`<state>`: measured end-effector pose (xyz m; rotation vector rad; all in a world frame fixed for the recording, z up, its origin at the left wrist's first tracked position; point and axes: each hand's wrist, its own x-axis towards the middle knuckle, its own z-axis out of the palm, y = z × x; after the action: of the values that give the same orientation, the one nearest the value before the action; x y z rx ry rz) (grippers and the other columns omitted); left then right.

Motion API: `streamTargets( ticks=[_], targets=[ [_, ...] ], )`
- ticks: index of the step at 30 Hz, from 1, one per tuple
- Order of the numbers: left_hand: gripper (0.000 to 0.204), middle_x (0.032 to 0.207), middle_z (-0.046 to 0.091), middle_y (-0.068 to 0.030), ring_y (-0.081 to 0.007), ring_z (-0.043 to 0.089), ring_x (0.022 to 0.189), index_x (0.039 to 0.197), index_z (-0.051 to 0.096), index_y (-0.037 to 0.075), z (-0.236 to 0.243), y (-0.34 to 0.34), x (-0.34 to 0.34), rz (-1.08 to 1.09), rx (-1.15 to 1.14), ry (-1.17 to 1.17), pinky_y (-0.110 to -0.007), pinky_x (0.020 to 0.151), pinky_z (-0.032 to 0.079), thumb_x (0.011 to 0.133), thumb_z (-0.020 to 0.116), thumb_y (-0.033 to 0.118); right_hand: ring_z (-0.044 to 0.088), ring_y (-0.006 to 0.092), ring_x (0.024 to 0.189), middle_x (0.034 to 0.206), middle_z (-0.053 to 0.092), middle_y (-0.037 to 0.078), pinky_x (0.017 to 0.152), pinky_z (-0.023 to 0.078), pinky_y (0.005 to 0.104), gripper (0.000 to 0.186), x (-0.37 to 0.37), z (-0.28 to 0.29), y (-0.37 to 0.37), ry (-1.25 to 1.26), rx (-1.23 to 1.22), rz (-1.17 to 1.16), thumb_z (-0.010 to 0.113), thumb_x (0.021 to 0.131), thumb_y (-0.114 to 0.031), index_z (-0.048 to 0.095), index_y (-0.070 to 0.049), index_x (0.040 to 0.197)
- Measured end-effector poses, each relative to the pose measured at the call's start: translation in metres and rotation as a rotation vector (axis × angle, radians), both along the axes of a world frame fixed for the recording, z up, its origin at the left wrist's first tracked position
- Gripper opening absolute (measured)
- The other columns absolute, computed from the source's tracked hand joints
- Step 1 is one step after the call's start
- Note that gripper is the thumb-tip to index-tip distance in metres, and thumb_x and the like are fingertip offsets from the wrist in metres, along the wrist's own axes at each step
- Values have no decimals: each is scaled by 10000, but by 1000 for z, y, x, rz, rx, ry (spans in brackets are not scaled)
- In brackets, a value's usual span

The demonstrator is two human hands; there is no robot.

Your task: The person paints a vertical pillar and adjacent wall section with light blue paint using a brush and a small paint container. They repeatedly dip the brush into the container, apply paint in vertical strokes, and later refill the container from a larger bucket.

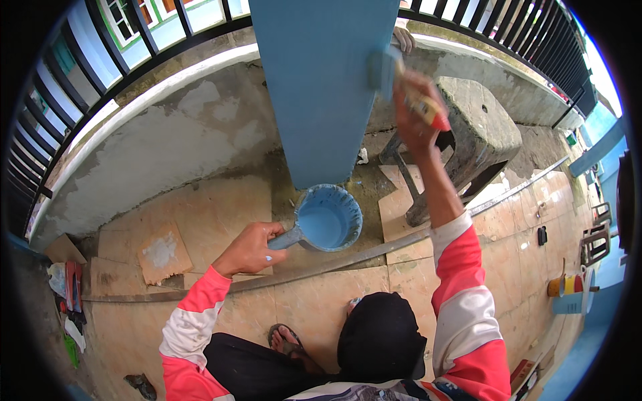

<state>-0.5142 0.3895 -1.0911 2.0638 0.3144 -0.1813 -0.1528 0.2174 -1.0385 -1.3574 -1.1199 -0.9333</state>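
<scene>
My left hand [253, 248] is closed round the handle of a blue water dipper [355, 224], which holds light blue paint [322, 224]. The dipper hangs just in front of the foot of a blue pillar [319, 87]. Up at the pillar's right edge, my right hand [418, 110] grips a paintbrush [428, 112] with a pale handle and red end. Its blue-coated bristles are against or very near the painted face; motion blurs them. Another person's fingers [404, 39] show beyond the brush, beside the pillar.
A stained plastic stool [478, 123] stands right of the pillar, close to my right forearm. Low cement walls [167, 134] with black railings [73, 73] flank the pillar. A long metal strip [334, 266] crosses the tiled floor. A blue bucket [568, 305] sits far right.
</scene>
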Motion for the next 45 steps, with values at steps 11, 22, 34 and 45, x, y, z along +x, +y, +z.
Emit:
streamTargets(
  ticks=[11, 22, 34, 45],
  targets=[
    [275, 691, 538, -28, -97, 465, 668, 932, 644, -47, 2, 0, 1, -13, 20, -2, -310, 608, 411, 783, 751, 158, 732, 272, 868, 1017, 756, 143, 768, 588, 370, 157, -48, -108, -36, -70, -551, -21, 725, 802, 38, 722, -38, 939],
    [284, 713, 546, -46, -112, 471, 676, 951, 646, -44, -15, 4, -3, -39, 19, 48, -316, 625, 423, 785, 748, 161, 740, 255, 963, 1099, 749, 179, 814, 592, 371, 198, -21, 2, 3, -208, 130, -23, 772, 813, 42, 736, -20, 998],
    [288, 689, 565, -60, -122, 483, 659, 957, 641, -47, -1, -2, -5, -52, 52, 69, -333, 622, 439, 788, 737, 165, 732, 259, 831, 1016, 750, 145, 744, 590, 342, 250, -14, -21, -14, -215, -301, -47, 753, 808, 44, 722, -26, 1046],
    [305, 720, 590, -246, -327, 551, 614, 919, 663, -66, 5, -6, -9, -58, 48, -60, -418, 625, 465, 714, 689, 160, 667, 233, 975, 1248, 691, 55, 806, 585, 375, 221, -83, -47, 21, -541, -656, -115, 691, 812, -99, 705, -134, 1029]
  ],
)
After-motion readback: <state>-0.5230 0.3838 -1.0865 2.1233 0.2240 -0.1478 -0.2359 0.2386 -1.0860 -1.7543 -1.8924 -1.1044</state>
